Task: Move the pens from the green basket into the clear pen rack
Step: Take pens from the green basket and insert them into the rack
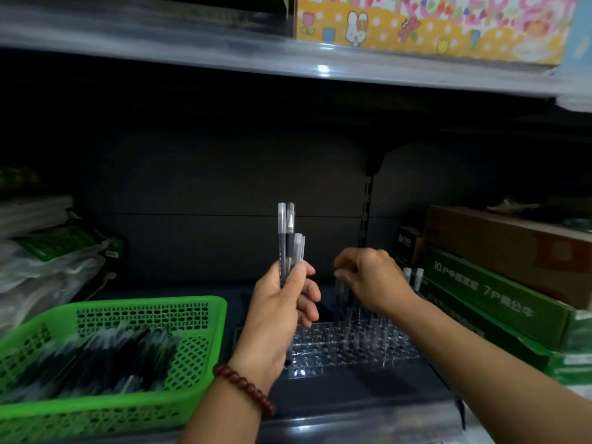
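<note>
Pens (105,357) piled lengthwise in the green basket (205,307), far left, plenty to go. Next over, left hand (282,309), bead bracelet (243,387) on the wrist, fingers and thumb wrapped round an upright bundle (290,245), caps up, parked just left of the clear pen rack (320,357). Then right hand (371,280), fingertips pinching the cap end of a single pen (339,294), vertical, tip down over the rack's back rows. Looks like mid-insertion; tip in a hole or not, hard to tell. Key line-up: long axis straight up-and-down, holes directly beneath, right hand the nearer one. A few standing pens (413,277) at the rack's right edge. Green cartons (493,299) stacked far right.
</note>
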